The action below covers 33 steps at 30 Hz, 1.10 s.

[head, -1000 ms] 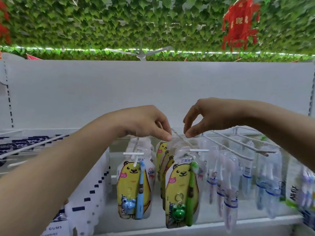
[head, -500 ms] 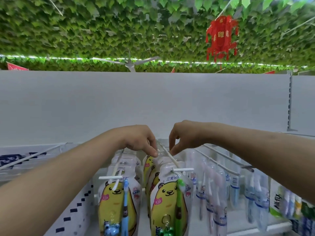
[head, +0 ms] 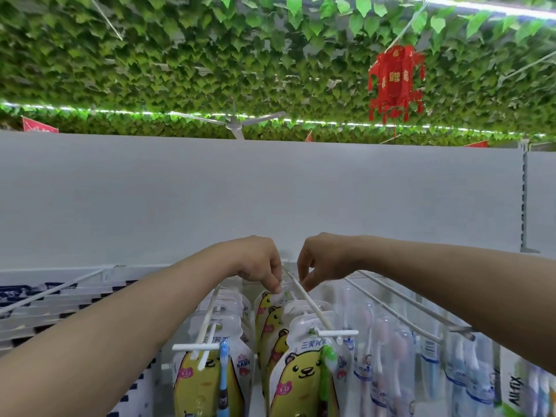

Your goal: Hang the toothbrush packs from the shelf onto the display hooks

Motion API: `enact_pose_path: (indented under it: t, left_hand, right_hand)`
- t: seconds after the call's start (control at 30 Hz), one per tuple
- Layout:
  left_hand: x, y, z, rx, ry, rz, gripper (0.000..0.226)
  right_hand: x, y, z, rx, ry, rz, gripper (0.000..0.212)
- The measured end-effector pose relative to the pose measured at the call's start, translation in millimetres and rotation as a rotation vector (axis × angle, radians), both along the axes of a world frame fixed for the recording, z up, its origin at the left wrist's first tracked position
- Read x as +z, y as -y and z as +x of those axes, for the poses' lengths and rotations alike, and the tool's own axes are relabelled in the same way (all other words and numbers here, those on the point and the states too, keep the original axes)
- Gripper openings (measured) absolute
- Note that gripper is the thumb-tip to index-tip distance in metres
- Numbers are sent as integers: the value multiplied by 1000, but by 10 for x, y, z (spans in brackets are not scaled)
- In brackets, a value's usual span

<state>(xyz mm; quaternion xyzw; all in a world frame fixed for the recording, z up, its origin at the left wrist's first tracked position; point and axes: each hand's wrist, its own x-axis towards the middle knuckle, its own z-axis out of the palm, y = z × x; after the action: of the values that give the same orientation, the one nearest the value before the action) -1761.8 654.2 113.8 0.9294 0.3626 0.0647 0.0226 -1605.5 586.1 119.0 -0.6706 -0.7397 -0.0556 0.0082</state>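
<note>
- Having slid both hands, left hand (head: 258,263) and right hand (head: 320,260), deeper along the display hook (head: 307,302).
- Pinching the rearmost toothbrush pack (head: 272,299) top with narrow fingers (head: 275,285).
- Hanging upright, long axis vertical, front pack (head: 304,371) facing the camera.

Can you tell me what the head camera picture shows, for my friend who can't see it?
Two bare hands, left hand and right hand, pinch at the back of a white display hook holding yellow bear toothbrush packs. More packs hang beside them, under a leafy green ceiling with a red lantern.
</note>
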Motion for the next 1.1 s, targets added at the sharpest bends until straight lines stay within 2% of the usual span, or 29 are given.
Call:
enact_pose_path:
  t: [0.23, 0.37, 0.43, 0.53, 0.67, 0.83, 1.0, 1.1]
  left_hand:
    - [-15, -26, -25, 24, 14, 13, 14]
    - [142, 171, -199, 2, 170, -22, 23]
    - [184, 335, -293, -65, 181, -111, 24]
    - [161, 555, -346, -119, 94, -222, 26]
    - [115, 639, -321, -128, 72, -227, 27]
    - [50, 614, -296, -121, 99, -185, 26]
    - [28, 567, -278, -116, 99, -178, 22]
    - [27, 477, -241, -80, 88, -124, 17]
  right_hand:
    - [-31, 2, -13, 2, 6, 36, 26]
    - [126, 260, -19, 42, -66, 98, 27]
    - [169, 429, 3, 71, -146, 50, 26]
    - [142, 595, 43, 72, -218, -59, 26]
    - [79, 636, 57, 71, -254, -125, 21]
    - [75, 659, 77, 97, -400, -201, 27]
    - [44, 626, 84, 106, -352, -158, 5]
    - [20, 488, 42, 90, -303, -101, 17]
